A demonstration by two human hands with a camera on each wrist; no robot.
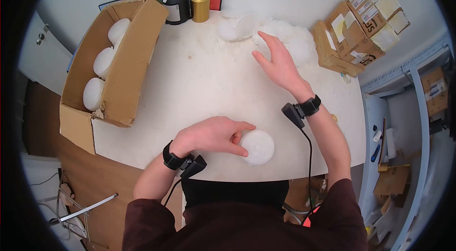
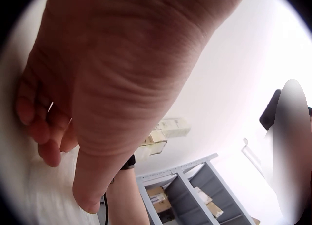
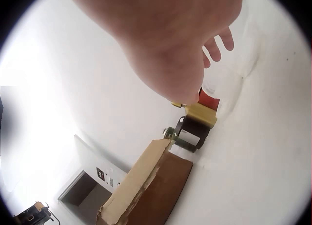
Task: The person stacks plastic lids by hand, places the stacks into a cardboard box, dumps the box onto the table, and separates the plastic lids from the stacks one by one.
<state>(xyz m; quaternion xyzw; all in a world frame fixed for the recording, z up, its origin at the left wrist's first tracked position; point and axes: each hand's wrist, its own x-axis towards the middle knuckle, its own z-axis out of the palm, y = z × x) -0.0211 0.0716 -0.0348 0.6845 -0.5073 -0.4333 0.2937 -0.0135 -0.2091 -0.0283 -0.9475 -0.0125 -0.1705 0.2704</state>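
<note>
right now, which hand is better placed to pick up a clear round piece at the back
Probably the right hand: it is open and empty, close to the clear round pieces, while the left hand is near the table's front edge, thumb and finger on the white round container.

L-cam tub [image 2: 53, 191] blurry, box lbls [image 1: 371, 14] illegible
</note>
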